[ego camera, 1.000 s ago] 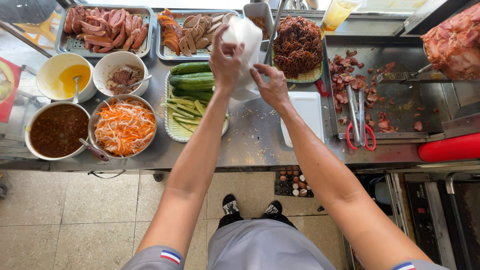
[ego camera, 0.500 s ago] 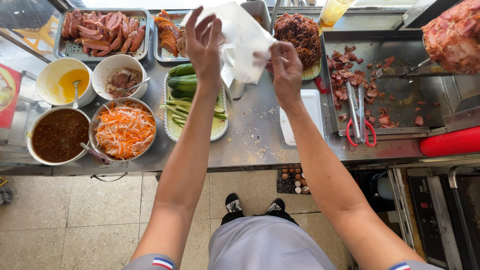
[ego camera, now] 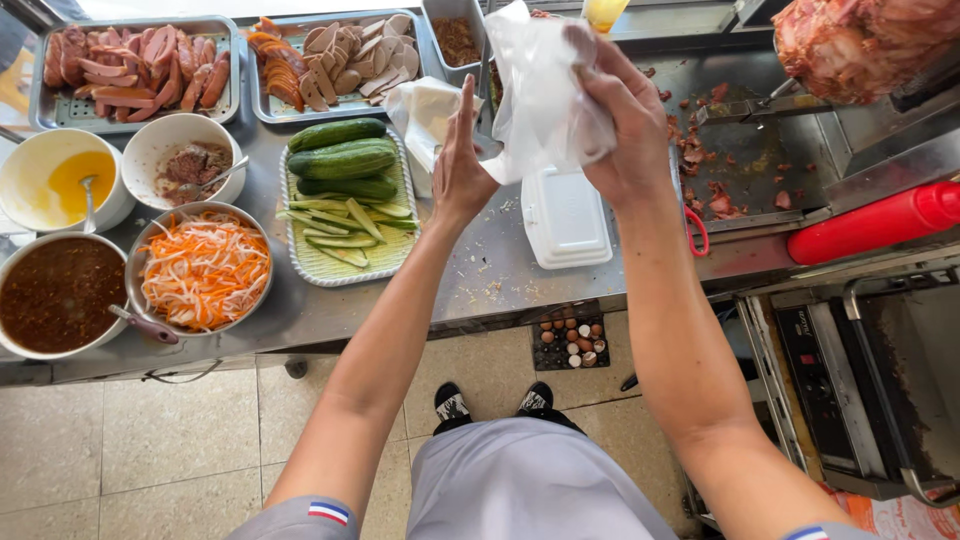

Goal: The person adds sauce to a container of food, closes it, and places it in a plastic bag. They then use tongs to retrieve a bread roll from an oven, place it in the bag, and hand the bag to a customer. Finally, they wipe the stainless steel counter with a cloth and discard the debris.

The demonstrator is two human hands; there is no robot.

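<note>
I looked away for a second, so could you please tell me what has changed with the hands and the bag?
Both hands brought the thin plastic bag nearer; the right hand now grips it, while the left hand lies flat against it. The white foam box and cucumber tray stayed put.

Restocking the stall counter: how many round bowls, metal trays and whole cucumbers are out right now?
Round bowls: 4 (yellow sauce, minced meat, brown sauce, shredded carrot)
Metal trays: 2 (sausages, sliced meats)
Whole cucumbers: 3
Total: 9
</note>
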